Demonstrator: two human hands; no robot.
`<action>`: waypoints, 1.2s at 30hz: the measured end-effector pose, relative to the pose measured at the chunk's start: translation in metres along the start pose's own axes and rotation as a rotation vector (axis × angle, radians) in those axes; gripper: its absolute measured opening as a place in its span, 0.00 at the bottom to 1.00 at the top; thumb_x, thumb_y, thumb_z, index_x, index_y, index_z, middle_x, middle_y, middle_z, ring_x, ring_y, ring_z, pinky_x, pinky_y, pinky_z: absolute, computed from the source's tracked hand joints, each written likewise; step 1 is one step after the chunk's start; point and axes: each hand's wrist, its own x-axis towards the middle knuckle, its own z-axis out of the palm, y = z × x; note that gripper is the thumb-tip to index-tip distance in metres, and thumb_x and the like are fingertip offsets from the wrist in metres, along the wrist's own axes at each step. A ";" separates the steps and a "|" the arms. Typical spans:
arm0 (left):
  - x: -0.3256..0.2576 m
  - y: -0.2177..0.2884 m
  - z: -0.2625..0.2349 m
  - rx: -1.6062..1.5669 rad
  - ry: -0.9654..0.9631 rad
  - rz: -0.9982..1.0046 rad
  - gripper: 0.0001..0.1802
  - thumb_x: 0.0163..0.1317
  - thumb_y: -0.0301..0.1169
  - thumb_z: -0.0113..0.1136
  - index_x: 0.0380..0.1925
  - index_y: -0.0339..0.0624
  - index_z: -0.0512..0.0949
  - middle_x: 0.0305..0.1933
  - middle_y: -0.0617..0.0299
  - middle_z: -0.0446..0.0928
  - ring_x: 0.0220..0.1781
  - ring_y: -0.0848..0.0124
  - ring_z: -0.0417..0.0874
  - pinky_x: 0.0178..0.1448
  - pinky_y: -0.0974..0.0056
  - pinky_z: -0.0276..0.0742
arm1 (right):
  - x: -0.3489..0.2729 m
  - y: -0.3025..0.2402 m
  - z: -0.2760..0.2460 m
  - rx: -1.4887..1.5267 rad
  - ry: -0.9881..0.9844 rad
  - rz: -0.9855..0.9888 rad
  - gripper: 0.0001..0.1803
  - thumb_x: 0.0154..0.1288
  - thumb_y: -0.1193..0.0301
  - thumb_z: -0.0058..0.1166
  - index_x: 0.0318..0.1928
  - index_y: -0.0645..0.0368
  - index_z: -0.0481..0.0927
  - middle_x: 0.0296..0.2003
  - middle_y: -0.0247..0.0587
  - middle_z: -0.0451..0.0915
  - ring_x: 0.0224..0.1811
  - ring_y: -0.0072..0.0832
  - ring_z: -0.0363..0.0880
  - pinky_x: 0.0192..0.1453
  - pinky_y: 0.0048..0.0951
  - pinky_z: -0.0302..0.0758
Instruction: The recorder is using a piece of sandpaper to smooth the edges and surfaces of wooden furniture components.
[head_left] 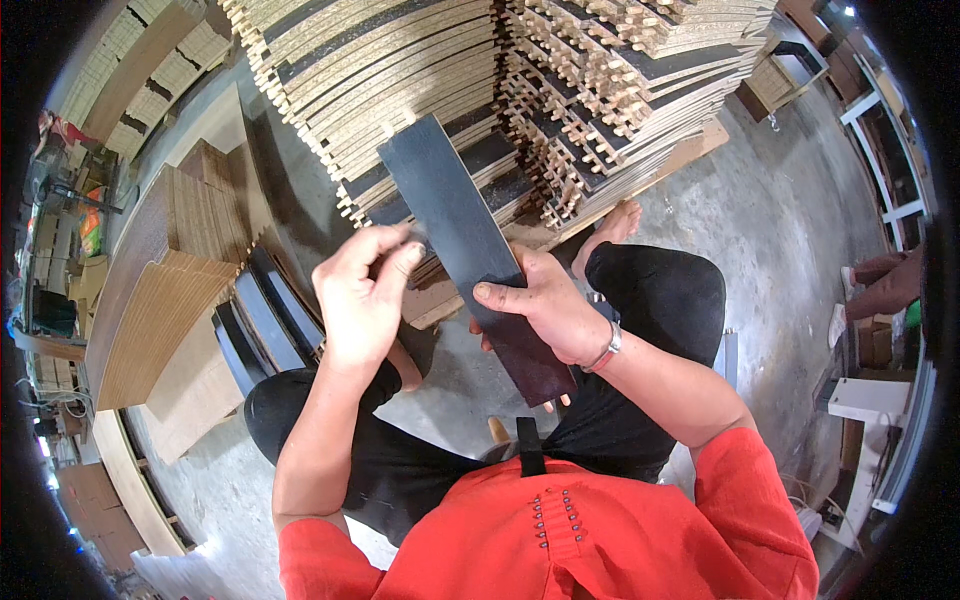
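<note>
A narrow black board (455, 205) slants across the middle, its far end over the stacked boards and its near end above my lap. My right hand (550, 305) grips it by the right edge, thumb flat on the dark face and fingers underneath. Short pale wooden pegs (556, 404) show at the near end. Just left of the board, my left hand (365, 285) is raised with thumb and forefinger pinched together. Whatever sits in that pinch, if anything, is too small to make out.
Ahead rise tall stacks of particle boards (390, 70) with wooden dowels (600, 90) sticking out. Brown panels (170, 290) and dark-faced boards (265, 315) stand at left. Another person's legs (880, 285) show at far right. A white metal frame (870, 400) stands nearby.
</note>
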 end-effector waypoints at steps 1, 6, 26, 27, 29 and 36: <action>0.000 -0.001 0.001 -0.062 0.043 -0.059 0.07 0.57 0.23 0.64 0.36 0.34 0.80 0.27 0.64 0.79 0.27 0.80 0.74 0.34 0.72 0.73 | -0.002 -0.001 0.001 0.020 -0.004 0.015 0.21 0.62 0.64 0.60 0.47 0.64 0.69 0.34 0.40 0.76 0.29 0.28 0.81 0.30 0.30 0.80; 0.001 -0.010 0.002 -0.105 0.082 -0.064 0.13 0.55 0.25 0.66 0.41 0.37 0.78 0.26 0.70 0.73 0.26 0.83 0.65 0.30 0.74 0.66 | 0.006 -0.004 -0.004 0.202 0.025 0.084 0.24 0.69 0.51 0.48 0.44 0.63 0.72 0.27 0.45 0.79 0.27 0.33 0.81 0.29 0.34 0.80; -0.046 -0.008 0.042 -0.609 -0.604 -0.556 0.16 0.51 0.19 0.64 0.42 0.32 0.77 0.30 0.70 0.74 0.31 0.82 0.72 0.36 0.76 0.67 | 0.013 -0.025 -0.021 0.327 0.480 -0.211 0.20 0.75 0.56 0.35 0.39 0.61 0.71 0.24 0.48 0.79 0.20 0.34 0.78 0.25 0.32 0.77; -0.045 -0.005 0.042 -0.611 -0.606 -0.556 0.16 0.51 0.19 0.64 0.42 0.32 0.77 0.30 0.70 0.74 0.31 0.82 0.72 0.36 0.76 0.67 | 0.014 -0.025 -0.022 0.326 0.482 -0.211 0.20 0.75 0.56 0.35 0.39 0.61 0.71 0.24 0.48 0.79 0.20 0.34 0.78 0.25 0.32 0.77; -0.042 0.006 0.041 -0.743 -0.559 -0.677 0.16 0.49 0.18 0.66 0.40 0.29 0.77 0.30 0.67 0.75 0.31 0.82 0.71 0.34 0.76 0.62 | 0.016 -0.023 -0.026 0.351 0.447 -0.194 0.20 0.73 0.55 0.39 0.41 0.61 0.72 0.25 0.50 0.80 0.23 0.37 0.81 0.27 0.33 0.78; -0.034 0.000 0.031 -0.674 -0.684 -0.671 0.16 0.53 0.23 0.65 0.42 0.26 0.76 0.35 0.61 0.78 0.35 0.78 0.76 0.36 0.76 0.68 | 0.018 -0.023 -0.024 0.330 0.405 -0.160 0.22 0.75 0.55 0.33 0.39 0.60 0.71 0.24 0.48 0.80 0.21 0.34 0.79 0.25 0.32 0.77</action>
